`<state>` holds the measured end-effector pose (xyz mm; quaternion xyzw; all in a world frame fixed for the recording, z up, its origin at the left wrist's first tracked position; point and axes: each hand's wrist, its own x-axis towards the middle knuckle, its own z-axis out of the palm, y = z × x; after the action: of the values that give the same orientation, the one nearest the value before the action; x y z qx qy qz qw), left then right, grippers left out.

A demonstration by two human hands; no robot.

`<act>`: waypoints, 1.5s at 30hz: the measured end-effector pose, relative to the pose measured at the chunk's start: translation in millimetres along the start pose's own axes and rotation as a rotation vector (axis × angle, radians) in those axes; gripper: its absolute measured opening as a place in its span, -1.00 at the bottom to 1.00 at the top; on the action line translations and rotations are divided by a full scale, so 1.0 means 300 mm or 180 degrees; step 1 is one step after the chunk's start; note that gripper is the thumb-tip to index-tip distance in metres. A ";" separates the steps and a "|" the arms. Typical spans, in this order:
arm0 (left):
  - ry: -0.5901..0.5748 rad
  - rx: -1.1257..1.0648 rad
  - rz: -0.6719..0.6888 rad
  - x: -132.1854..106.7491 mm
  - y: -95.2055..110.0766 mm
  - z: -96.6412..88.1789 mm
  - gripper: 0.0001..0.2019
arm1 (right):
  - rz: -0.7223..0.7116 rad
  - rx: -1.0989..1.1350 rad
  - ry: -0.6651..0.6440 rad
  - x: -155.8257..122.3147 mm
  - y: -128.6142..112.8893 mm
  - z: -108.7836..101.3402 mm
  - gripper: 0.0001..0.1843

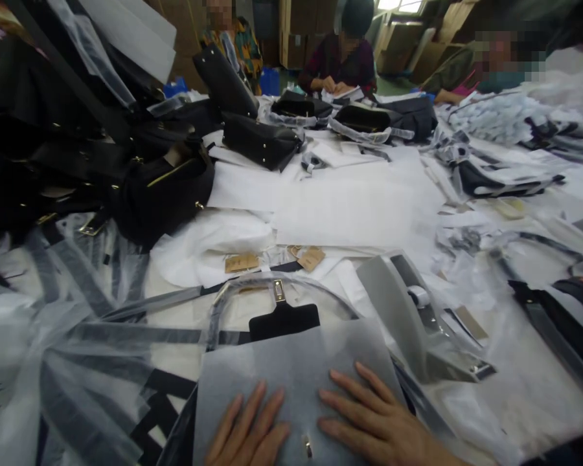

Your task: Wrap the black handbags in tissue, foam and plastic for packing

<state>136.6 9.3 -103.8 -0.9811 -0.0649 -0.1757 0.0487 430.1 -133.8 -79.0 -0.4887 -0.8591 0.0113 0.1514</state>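
Observation:
My left hand [250, 430] lies flat with fingers spread on a grey translucent sheet [291, 369]. Also flat, my right hand [374, 421] presses on the sheet's right side, fingers apart. The sheet covers the front of a dark handbag whose wrapped handle [216, 317] arches above it. A black flap tab [284, 321] with a metal clasp plate [278, 290] sticks out past the sheet's top edge. Between my hands a small metal clasp [308, 446] shows at the sheet's lower part. Most of the bag is hidden under the sheet.
Black handbags [165, 188] are piled at the left, with plastic-wrapped straps [82, 278] below. White paper sheets [350, 207] and brown tags [241, 263] lie beyond the bag. A grey bag piece [393, 310] stands at the right. Several people sit across the table.

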 end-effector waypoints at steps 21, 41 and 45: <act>-0.0039 -0.1142 -0.1182 0.205 -0.130 -0.190 -0.80 | 0.0740 0.0554 0.0003 0.238 0.083 -0.200 -0.77; 0.0280 -0.0418 -0.0544 0.228 -0.065 -0.086 -0.65 | 0.1189 -0.0016 -0.1135 0.314 0.094 -0.084 -0.48; -0.0072 -0.0429 -0.0446 0.192 -0.028 -0.107 -0.57 | 0.1227 0.0034 -0.1192 0.311 0.095 -0.087 -0.48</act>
<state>178.2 20.1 -52.8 -0.9771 -0.1219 -0.1716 -0.0307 416.7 -43.5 -35.6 -0.6319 -0.7631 0.1347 -0.0125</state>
